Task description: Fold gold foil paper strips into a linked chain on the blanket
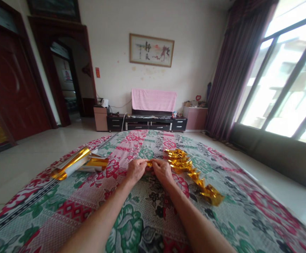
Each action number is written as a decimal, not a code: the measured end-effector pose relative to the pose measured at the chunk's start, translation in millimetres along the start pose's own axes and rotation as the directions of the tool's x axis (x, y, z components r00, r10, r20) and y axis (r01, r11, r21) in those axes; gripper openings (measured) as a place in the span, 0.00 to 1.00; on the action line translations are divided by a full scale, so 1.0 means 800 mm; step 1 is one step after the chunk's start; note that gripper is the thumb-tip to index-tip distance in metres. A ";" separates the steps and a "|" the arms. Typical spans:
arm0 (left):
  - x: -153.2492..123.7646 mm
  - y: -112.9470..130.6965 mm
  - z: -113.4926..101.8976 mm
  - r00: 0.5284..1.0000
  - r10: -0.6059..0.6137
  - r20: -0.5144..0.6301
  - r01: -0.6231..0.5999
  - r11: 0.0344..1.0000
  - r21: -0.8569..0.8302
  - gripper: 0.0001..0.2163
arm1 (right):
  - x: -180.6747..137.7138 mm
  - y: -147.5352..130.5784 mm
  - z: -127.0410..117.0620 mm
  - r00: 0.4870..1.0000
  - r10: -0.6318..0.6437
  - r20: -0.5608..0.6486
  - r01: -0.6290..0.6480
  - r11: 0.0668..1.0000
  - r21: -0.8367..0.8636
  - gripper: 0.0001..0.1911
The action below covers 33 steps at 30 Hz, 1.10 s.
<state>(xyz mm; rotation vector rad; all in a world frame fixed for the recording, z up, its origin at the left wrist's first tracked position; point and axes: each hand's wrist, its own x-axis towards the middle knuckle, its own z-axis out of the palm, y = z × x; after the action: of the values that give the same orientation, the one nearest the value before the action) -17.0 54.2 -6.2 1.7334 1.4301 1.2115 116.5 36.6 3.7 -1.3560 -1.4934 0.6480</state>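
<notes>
My left hand (136, 170) and my right hand (162, 171) meet over the middle of the cloth-covered table. Between their fingertips they pinch a small piece of gold foil paper (149, 164), mostly hidden by the fingers. Just right of my right hand lies a row of folded gold foil pieces (180, 163), trailing toward the near right. Off to the left of my left hand, a loosely rolled stack of gold foil sheets (75, 164) with pale undersides rests on the cloth.
A flowered red, green and grey tablecloth (128, 225) covers the round table. Beyond it stands a low black TV cabinet (149, 124) with a pink cloth (154, 99) over the set. A window (287, 77) and purple curtain (232, 66) are on the right, a dark red door (10, 70) on the left.
</notes>
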 end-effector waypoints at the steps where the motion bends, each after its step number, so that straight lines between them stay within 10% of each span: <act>1: 0.000 0.000 0.000 1.000 0.002 0.001 -0.002 1.000 0.013 0.15 | 0.000 0.000 0.000 1.000 0.003 -0.003 -0.003 1.000 -0.003 0.18; 19: -0.006 0.022 -0.008 0.970 -0.228 0.085 0.243 0.920 -0.306 0.13 | 0.004 0.013 0.002 0.998 -0.008 0.062 0.004 0.998 0.069 0.21; 33: -0.003 0.009 0.000 0.987 -0.157 0.036 0.161 0.975 -0.156 0.14 | -0.001 0.006 0.001 1.000 -0.001 -0.001 0.001 0.999 -0.037 0.20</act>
<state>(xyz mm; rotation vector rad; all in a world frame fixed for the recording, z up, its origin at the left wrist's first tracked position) -14.2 50.1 -0.6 1.4919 1.3899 1.1809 117.8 36.8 -0.8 -1.3837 -1.5121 0.6217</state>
